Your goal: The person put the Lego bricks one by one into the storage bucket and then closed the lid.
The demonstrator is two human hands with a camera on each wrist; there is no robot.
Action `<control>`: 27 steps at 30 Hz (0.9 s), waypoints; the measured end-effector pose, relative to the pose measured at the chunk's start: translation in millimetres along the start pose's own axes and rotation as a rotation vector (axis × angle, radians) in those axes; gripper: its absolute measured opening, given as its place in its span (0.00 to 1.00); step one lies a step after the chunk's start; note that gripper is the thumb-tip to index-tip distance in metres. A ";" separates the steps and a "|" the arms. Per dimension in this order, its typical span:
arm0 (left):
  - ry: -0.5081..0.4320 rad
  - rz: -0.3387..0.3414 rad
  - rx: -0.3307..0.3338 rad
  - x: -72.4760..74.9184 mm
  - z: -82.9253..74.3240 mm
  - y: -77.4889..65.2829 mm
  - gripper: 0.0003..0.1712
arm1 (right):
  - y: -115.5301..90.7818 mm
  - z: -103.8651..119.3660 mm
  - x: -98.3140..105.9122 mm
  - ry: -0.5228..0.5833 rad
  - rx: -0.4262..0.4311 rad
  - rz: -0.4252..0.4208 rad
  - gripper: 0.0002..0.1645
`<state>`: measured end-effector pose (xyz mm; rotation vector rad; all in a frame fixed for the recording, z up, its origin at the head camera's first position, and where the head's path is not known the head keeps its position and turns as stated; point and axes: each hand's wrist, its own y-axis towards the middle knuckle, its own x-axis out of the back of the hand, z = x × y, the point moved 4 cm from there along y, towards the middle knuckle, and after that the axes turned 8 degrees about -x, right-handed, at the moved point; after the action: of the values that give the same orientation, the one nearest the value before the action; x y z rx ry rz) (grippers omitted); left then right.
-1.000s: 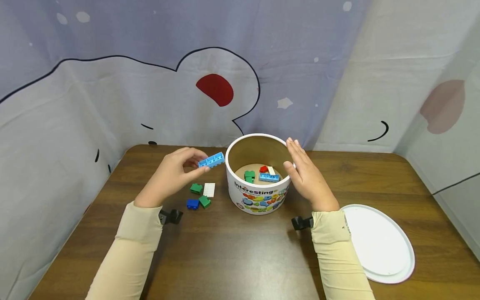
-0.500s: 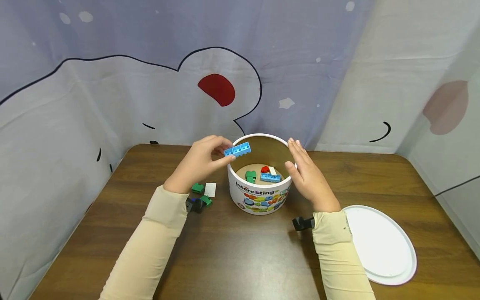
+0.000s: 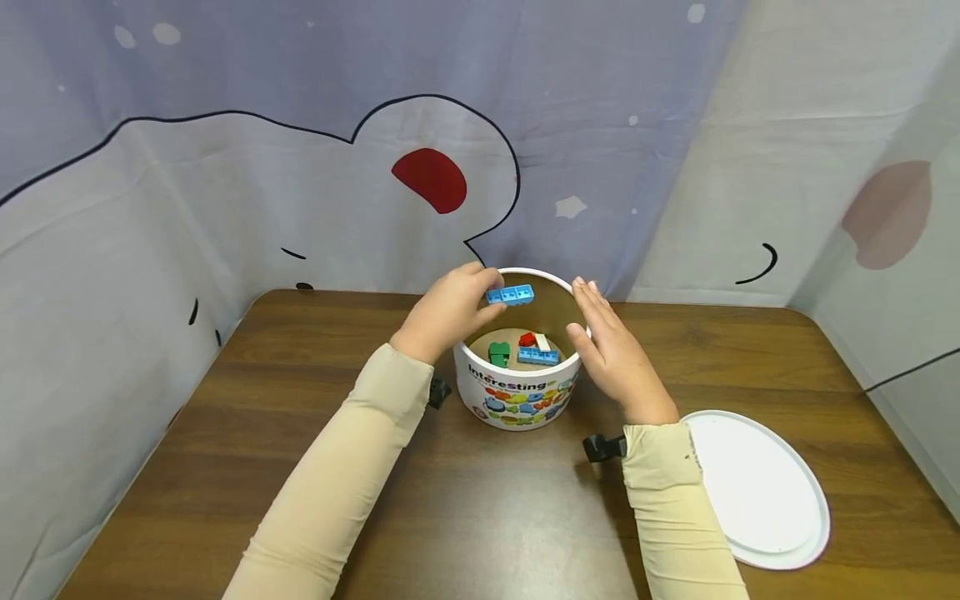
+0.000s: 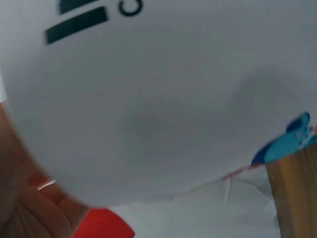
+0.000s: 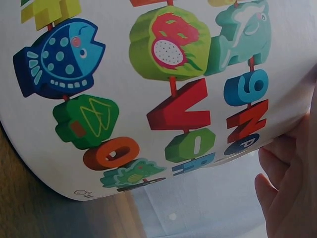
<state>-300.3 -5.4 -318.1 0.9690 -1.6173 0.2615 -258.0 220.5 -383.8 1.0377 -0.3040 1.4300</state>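
Note:
Pinched between the thumb and fingers of my left hand (image 3: 453, 310) is a light blue toy brick (image 3: 511, 295), held over the opening of a round white tub (image 3: 517, 400). Inside the tub, on its floor, lie another light blue brick (image 3: 537, 356), green bricks (image 3: 498, 353), a red brick (image 3: 527, 340) and a white piece (image 3: 542, 342). My right hand (image 3: 618, 358) rests against the tub's right side with its fingers straight, tips at the rim. In both wrist views the tub's printed wall (image 5: 114, 114) fills most of the picture, and the held brick is out of sight there.
A round white lid (image 3: 765, 492) lies on the brown wooden table (image 3: 495, 517) to the right, partly under the right sleeve. Behind the table hangs a printed cloth (image 3: 600, 125). The left forearm (image 3: 352, 467) crosses the table in front of the tub's left side.
My left hand has moved right with the light blue brick, from beside the tub to over its opening. Its arm now hides the loose pieces on the table. The right hand has stayed still.

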 end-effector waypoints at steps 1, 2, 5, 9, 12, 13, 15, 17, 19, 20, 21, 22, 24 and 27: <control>0.015 0.002 -0.005 -1.1 0.5 2.6 0.14 | -0.1 0.1 -0.5 -0.001 -0.002 0.003 0.41; 0.026 -0.004 -0.011 -2.1 1.5 4.8 0.15 | -0.2 0.1 -1.0 -0.002 -0.003 0.006 0.41; 0.055 -0.057 -0.037 -2.9 4.3 7.8 0.16 | -0.3 1.8 -1.6 0.002 -0.006 0.010 0.41; 0.075 -0.181 -0.061 -0.3 9.2 2.7 0.15 | 0.2 3.2 -3.2 0.004 -0.004 0.016 0.41; 0.074 -0.274 -0.057 4.3 13.3 -6.0 0.12 | 0.7 4.0 -3.6 0.006 -0.003 0.020 0.41; 0.070 -0.302 -0.052 6.3 14.6 -9.5 0.11 | 1.0 4.0 -3.7 0.008 -0.002 0.020 0.41; 0.058 -0.348 -0.029 10.8 17.6 -17.0 0.10 | 1.0 4.1 -3.3 0.010 -0.003 0.019 0.41; 0.037 -0.381 0.006 16.1 20.6 -25.7 0.10 | 1.0 4.8 -2.8 0.013 -0.004 0.020 0.40; 0.017 -0.389 0.051 20.7 24.4 -35.2 0.10 | 0.6 4.9 -2.7 0.013 -0.004 0.019 0.40; 0.008 -0.386 0.077 22.7 26.6 -40.0 0.10 | 0.3 4.9 -2.7 0.014 -0.006 0.020 0.40; 0.001 -0.380 0.098 24.4 28.9 -44.8 0.11 | 0.2 5.0 -2.8 0.014 -0.006 0.019 0.40; -0.009 -0.370 0.119 26.1 31.0 -49.9 0.11 | 0.1 5.2 -2.8 0.014 -0.006 0.020 0.39; -0.021 -0.338 0.154 27.9 35.9 -59.6 0.12 | 0.1 5.0 -2.7 0.015 -0.007 0.020 0.39; -0.048 -0.267 0.194 27.6 44.4 -72.6 0.13 | 1.2 5.1 -2.3 0.016 -0.002 0.018 0.39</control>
<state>-280.3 -91.7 -330.5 1.3352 -1.5044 0.2146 -257.5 215.1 -382.2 1.0233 -0.3033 1.4530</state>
